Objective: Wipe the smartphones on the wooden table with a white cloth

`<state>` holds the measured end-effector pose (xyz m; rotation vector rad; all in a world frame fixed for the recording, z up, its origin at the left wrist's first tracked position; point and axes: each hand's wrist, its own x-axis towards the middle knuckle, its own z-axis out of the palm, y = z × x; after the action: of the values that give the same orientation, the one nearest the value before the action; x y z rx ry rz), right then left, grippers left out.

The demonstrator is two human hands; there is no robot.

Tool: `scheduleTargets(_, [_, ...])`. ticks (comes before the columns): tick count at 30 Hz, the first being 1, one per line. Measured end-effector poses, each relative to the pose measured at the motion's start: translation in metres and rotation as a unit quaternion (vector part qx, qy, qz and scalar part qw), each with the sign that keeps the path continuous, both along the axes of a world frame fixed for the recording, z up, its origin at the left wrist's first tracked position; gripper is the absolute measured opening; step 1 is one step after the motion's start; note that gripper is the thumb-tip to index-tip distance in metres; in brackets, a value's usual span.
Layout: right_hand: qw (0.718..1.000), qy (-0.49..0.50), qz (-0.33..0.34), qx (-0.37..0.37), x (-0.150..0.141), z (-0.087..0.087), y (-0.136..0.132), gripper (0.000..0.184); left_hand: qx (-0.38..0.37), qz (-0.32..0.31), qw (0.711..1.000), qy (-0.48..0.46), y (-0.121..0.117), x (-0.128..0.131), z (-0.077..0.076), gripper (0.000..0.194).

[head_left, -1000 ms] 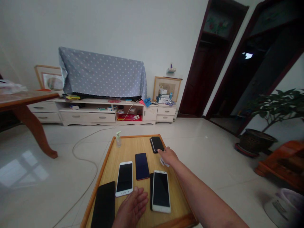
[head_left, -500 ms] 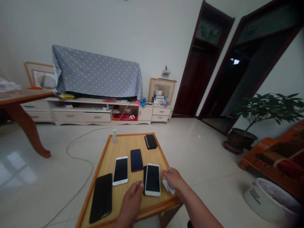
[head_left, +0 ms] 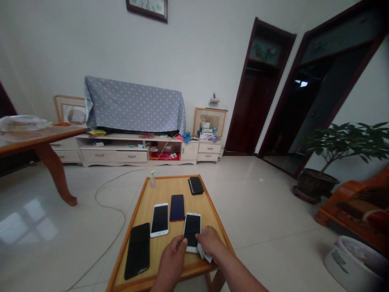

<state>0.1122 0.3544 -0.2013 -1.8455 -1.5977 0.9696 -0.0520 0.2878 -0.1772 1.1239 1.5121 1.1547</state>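
Hands: 2, both over the near end of the low wooden table (head_left: 179, 177).
Left hand (head_left: 172, 259): loosely open, holding nothing that shows, fingertips at the lower left edge of the white phone (head_left: 191, 228); whether they touch it I cannot tell.
Right hand (head_left: 211, 240): narrowly curled, pinching a crumpled white tissue (head_left: 204, 253), fingers over the phone's lower right corner.
White phone: on the low wooden table, between the hands, screen up.
Long axis: runs away from the person toward the table's far edge, tilted slightly.
Nearer hand: right, lying partly over the phone.
Left of table: wooden table (head_left: 39, 140), cable (head_left: 111, 202) on the floor.
On table, left to right: large black phone (head_left: 137, 250), second white phone (head_left: 159, 220), pump bottle (head_left: 152, 179) at the far edge, dark blue phone (head_left: 177, 207), small black phone (head_left: 196, 185).
Behind table: cream cabinet (head_left: 133, 156).
Right of table: potted plant (head_left: 343, 142), wooden bench (head_left: 352, 207), white tub (head_left: 354, 263).
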Motion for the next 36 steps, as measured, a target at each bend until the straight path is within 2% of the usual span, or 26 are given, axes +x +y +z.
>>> scheduleTargets(7, [0.998,0.014,0.052,0.014,-0.016,0.004,-0.005,0.007,0.007,0.038,0.998,0.055,-0.008,-0.015,-0.007,0.044])
scheduleTargets(11, [0.998,0.046,0.050,0.003,-0.013,0.004,-0.003,0.005,0.013,0.037,0.995,0.088,-0.012,-0.015,-0.015,0.049])
scheduleTargets(15, [0.995,0.102,0.015,-0.017,0.000,0.007,-0.003,0.009,0.067,0.035,0.979,0.188,-0.013,-0.011,-0.022,0.060])
scheduleTargets(18, [0.987,0.159,0.001,-0.024,0.013,0.012,-0.003,0.011,0.105,0.038,0.957,0.269,-0.012,-0.007,-0.020,0.071])
scheduleTargets(24, [0.973,0.228,0.000,-0.041,0.021,0.015,-0.009,0.019,0.095,0.005,0.933,0.346,-0.012,0.003,-0.012,0.095])
scheduleTargets(32, [0.969,0.246,-0.011,-0.030,0.015,0.010,-0.018,0.024,0.089,0.031,0.889,0.448,-0.015,0.008,-0.023,0.084])
scheduleTargets(36, [0.971,0.237,-0.037,0.013,0.020,0.013,-0.015,0.029,0.078,0.041,0.871,0.484,-0.020,0.009,-0.017,0.080])
